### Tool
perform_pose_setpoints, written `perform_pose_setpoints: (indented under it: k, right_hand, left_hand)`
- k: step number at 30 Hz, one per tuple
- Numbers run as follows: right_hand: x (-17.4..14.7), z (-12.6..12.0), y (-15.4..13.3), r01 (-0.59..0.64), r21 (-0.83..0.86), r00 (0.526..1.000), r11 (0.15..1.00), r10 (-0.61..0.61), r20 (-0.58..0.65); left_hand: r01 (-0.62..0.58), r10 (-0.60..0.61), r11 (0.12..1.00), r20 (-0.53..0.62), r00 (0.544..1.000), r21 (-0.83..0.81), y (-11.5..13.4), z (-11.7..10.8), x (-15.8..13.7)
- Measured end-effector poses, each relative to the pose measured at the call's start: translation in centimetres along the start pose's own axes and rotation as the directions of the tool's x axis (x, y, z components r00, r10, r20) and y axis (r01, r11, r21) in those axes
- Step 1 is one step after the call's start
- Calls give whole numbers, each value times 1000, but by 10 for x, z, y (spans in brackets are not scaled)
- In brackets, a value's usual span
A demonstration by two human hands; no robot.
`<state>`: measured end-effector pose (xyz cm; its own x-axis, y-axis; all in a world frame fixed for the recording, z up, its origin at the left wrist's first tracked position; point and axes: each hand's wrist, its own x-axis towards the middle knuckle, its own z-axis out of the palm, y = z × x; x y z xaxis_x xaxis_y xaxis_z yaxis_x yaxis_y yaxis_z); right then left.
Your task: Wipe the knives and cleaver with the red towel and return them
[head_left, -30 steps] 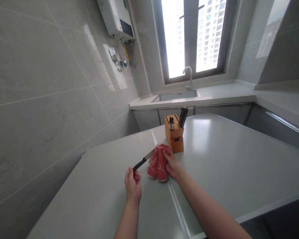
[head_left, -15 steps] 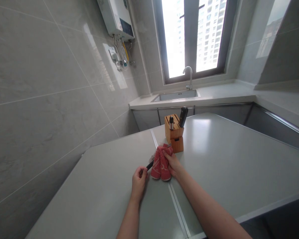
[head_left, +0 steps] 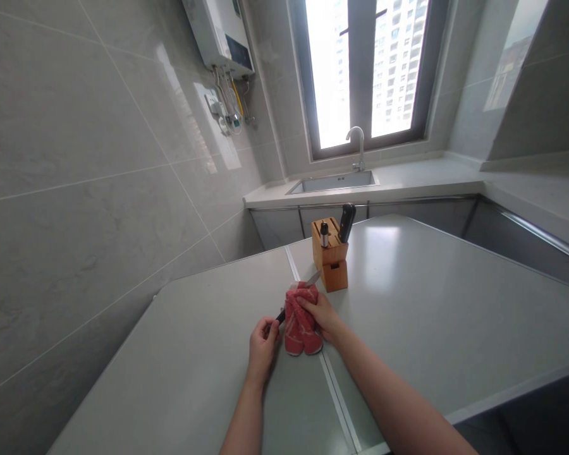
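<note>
My left hand (head_left: 264,335) is closed round the black handle of a knife (head_left: 313,278), whose pale blade tip sticks out past the cloth toward the upper right. A red cloth (head_left: 301,322) with light markings is folded over the blade, hiding most of it. Pinching that cloth is my right hand (head_left: 323,316), thumb on top and the other fingers mostly hidden. Just beyond stands a wooden knife block (head_left: 335,276), holding a large black-handled knife (head_left: 346,222) and a smaller dark-handled tool (head_left: 324,234).
The pale table (head_left: 208,354) has a metal seam strip (head_left: 336,398) running through it. Behind it lie a white counter (head_left: 422,172), a sink (head_left: 334,181) and a faucet (head_left: 359,148). A tiled wall (head_left: 99,145) rises on the left, with a water heater (head_left: 220,35).
My right hand and the cloth have slid back down the blade toward the handle, baring more of the tip. My left hand has hardly moved.
</note>
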<state>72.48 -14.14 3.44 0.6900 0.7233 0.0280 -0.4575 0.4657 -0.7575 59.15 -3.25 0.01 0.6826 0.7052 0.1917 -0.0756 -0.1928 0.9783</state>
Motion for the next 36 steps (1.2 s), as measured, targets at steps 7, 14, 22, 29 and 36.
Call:
perform_pose_setpoints:
  k: [7,14,22,29,36]
  right_hand:
    - [-1,3,-3,19,-36,1000,999,-19,-14]
    - [2,-5,3,32,-119,999,992,-33,-9]
    - [2,-8,10,31,-162,998,986,-23,50]
    - [0,-4,3,29,-155,999,987,-22,45]
    - [-4,0,3,2,-239,996,971,20,91]
  left_hand:
    - [26,-26,999,-2,1000,-32,3,1,0]
    - [-24,23,1000,39,999,18,4,3,1]
    - [-22,22,1000,50,999,-11,5,4,1]
    - [-68,64,996,74,995,53,4,2,1]
    - [-53,51,998,121,991,13,7,4,1]
